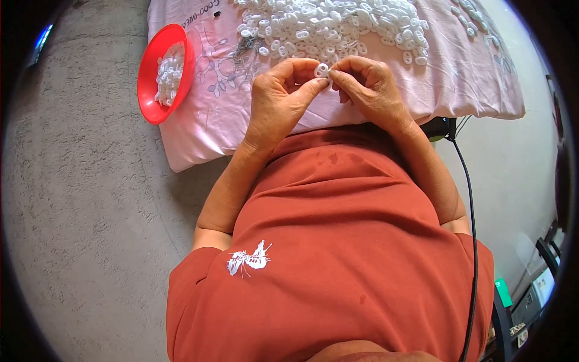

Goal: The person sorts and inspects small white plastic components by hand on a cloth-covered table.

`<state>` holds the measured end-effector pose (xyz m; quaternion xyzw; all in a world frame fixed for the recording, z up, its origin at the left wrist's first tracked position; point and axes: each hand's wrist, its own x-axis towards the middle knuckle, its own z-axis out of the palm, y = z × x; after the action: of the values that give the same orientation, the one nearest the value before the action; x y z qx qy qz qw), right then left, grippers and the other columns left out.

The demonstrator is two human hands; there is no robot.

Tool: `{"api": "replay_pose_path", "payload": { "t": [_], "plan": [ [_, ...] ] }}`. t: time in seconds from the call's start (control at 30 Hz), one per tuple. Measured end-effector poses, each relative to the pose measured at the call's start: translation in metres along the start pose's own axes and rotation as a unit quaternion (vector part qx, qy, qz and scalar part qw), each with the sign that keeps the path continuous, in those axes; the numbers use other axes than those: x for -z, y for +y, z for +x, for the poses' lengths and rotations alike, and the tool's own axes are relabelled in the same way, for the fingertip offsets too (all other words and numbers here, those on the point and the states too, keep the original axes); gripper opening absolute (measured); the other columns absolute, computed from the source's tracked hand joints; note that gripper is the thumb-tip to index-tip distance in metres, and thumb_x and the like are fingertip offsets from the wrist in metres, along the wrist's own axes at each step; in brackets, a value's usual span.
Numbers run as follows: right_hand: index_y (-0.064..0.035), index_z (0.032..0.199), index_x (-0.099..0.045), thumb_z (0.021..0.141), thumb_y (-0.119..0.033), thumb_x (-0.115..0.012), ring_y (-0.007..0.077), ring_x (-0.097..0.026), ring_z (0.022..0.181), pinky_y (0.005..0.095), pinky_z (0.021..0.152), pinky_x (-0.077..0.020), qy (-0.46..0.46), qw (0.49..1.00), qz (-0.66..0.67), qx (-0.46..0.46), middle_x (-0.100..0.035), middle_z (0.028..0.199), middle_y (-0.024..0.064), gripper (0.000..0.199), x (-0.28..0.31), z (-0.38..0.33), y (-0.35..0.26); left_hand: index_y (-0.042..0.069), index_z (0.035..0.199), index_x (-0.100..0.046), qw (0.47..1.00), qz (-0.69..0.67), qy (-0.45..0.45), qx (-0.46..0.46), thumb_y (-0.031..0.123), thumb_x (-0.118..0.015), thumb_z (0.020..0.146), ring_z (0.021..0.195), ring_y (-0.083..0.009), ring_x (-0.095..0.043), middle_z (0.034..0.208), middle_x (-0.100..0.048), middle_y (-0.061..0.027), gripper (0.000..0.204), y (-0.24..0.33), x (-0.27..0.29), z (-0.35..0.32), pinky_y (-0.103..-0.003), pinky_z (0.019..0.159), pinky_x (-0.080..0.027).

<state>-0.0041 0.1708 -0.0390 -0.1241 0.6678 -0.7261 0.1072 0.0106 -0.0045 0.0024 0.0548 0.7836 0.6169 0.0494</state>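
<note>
Between my hands is a small white oval plastic piece with two holes (321, 70), held up over the near part of the pink cloth. My left hand (283, 96) pinches it from the left, thumb below it and fingers behind. My right hand (369, 87) is closed in a pinch at the piece's right edge; whatever its fingertips hold is too small to make out. Just beyond my hands a large heap of similar white pieces (338, 27) spreads over the cloth. Thin grey metal bits (246, 51) lie at the heap's left side.
A red bowl (145, 90) with white pieces in it stands at the left edge of the pink cloth (199, 130). More pale pieces (467, 21) lie at the far right. A black cable (472, 241) runs down on my right. A small dark object (217, 13) sits far left.
</note>
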Motion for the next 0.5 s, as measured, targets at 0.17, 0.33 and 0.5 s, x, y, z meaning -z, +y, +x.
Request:
{"api": "replay_pose_path", "payload": {
  "t": [0.17, 0.33, 0.5],
  "plan": [
    [0.0026, 0.093, -0.066, 0.093, -0.010, -0.060, 0.0050, -0.055, 0.061, 0.0189, 0.055, -0.0448, 0.000, 1.000, 0.018, -0.002, -0.063, 0.076, 0.0017, 0.014, 0.0001, 0.0008, 0.0001, -0.003, 0.106, -0.063, 0.996, 0.083, 0.006, -0.031, -0.001, -0.069, 0.084, 0.088, -0.0129, -0.067, 0.096, -0.069, -0.0087, 0.023, -0.0044, -0.0038, -0.0006, -0.025, 0.080, -0.054],
    [0.0024, 0.092, -0.066, 0.092, -0.010, -0.060, 0.0058, -0.056, 0.061, 0.0195, 0.055, -0.0457, -0.001, 0.999, 0.039, -0.004, -0.064, 0.077, 0.0028, 0.014, 0.0028, 0.0011, 0.0000, -0.001, 0.099, -0.066, 0.973, 0.170, 0.052, -0.148, 0.003, -0.076, 0.075, 0.075, -0.0164, -0.070, 0.085, -0.070, -0.0111, 0.026, -0.0039, -0.0070, 0.0016, -0.026, 0.067, -0.056],
    [0.0016, 0.091, -0.066, 0.092, -0.011, -0.061, 0.0059, -0.055, 0.060, 0.0199, 0.055, -0.0455, -0.008, 0.997, 0.074, -0.031, -0.064, 0.076, 0.0028, 0.014, 0.0047, 0.0012, -0.0025, -0.001, 0.099, -0.066, 0.967, 0.183, 0.056, -0.166, 0.001, -0.075, 0.075, 0.075, -0.0174, -0.070, 0.086, -0.070, -0.0118, 0.025, -0.0005, -0.0085, -0.0004, -0.027, 0.066, -0.056]
  ]
}}
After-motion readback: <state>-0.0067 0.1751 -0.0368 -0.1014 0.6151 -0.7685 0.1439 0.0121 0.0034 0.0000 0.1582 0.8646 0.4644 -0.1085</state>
